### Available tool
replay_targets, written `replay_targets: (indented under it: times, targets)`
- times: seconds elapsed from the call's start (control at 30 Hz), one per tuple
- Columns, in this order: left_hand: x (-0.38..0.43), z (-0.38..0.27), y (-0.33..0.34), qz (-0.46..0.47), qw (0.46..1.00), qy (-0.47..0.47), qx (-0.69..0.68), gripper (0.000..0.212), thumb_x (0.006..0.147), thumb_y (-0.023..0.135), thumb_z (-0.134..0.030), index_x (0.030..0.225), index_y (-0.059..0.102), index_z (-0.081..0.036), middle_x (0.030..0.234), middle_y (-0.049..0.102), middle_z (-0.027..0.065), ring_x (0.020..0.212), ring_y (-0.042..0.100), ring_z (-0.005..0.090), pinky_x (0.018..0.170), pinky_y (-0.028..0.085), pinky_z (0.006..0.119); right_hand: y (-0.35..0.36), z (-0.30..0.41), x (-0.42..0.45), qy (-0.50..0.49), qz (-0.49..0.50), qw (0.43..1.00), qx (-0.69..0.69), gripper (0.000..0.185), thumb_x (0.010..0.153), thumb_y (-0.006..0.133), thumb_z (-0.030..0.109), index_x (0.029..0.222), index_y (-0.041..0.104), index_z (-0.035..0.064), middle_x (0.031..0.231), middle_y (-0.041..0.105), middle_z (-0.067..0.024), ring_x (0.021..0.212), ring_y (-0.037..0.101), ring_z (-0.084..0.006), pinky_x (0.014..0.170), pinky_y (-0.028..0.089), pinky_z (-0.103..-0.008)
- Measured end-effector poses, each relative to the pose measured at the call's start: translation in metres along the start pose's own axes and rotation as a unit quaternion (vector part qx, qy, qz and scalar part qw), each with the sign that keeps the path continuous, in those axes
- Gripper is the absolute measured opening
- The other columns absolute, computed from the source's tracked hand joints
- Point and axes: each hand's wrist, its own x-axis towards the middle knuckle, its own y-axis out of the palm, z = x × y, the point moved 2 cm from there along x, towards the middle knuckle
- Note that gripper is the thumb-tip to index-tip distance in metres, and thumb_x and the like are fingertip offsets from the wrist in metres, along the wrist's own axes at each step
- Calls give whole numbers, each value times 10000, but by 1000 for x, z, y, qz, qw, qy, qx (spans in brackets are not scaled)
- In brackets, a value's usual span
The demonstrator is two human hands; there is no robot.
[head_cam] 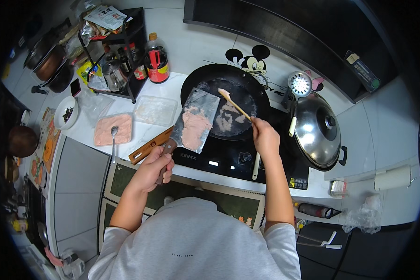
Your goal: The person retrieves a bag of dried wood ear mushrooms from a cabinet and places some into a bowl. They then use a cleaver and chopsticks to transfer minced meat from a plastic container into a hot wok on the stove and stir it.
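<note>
My left hand [155,168] grips the brown handle of a cleaver [205,101], its broad blade held flat at the near left rim of the wok. Pink minced meat paste [194,127] is spread over the blade. In my right hand [266,136] is a thin yellowish stick or spatula [238,107], with a dab of paste on its far tip. That tip is above the black wok [190,82], which stands on the cooktop. Pale pieces of paste [225,119] sit in the liquid inside the wok.
Left on the counter are a tub of meat paste [105,131] with a spoon [114,140], a plastic lid [155,110], a wooden board [145,148] and a white bowl [60,117]. A sauce bottle [157,66] stands behind. At right are a domed lid [313,136] and a skimmer [299,85].
</note>
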Motion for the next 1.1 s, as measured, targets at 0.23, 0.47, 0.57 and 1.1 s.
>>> replay_targets:
  times: [0.23, 0.47, 0.57, 1.1]
  targets:
    - [-4, -10, 0, -30, 999, 40, 4, 106, 957, 460, -157, 1006, 397, -88, 741, 477, 35, 524, 445, 92, 451, 377, 245, -2, 1, 28, 46, 20, 998, -23, 176, 891, 539, 187, 1022, 647, 139, 882, 662, -104, 798, 640, -307, 663, 514, -402]
    - [-4, -8, -4, -16, 999, 23, -27, 94, 958, 459, -156, 997, 399, -95, 740, 476, 35, 525, 442, 95, 452, 368, 245, -22, 18, 10, 53, 34, 982, 177, 195, 875, 579, 133, 1051, 656, 98, 947, 664, -137, 814, 653, -298, 707, 522, -347]
    - [-4, -6, -5, -9, 999, 14, -33, 94, 955, 462, -154, 995, 396, -99, 741, 476, 36, 530, 440, 95, 453, 363, 243, -34, 36, -10, 15, 104, 965, 239, 187, 862, 599, 97, 1037, 664, 80, 942, 664, -147, 804, 656, -297, 701, 520, -335]
    - [2, -2, -3, 18, 999, 1, -36, 102, 959, 454, -162, 1026, 392, -118, 752, 474, 36, 539, 439, 96, 454, 362, 239, -26, 44, -26, -70, 32, 994, 78, 184, 847, 608, 120, 1024, 661, 127, 711, 583, -77, 632, 605, -278, 536, 480, -358]
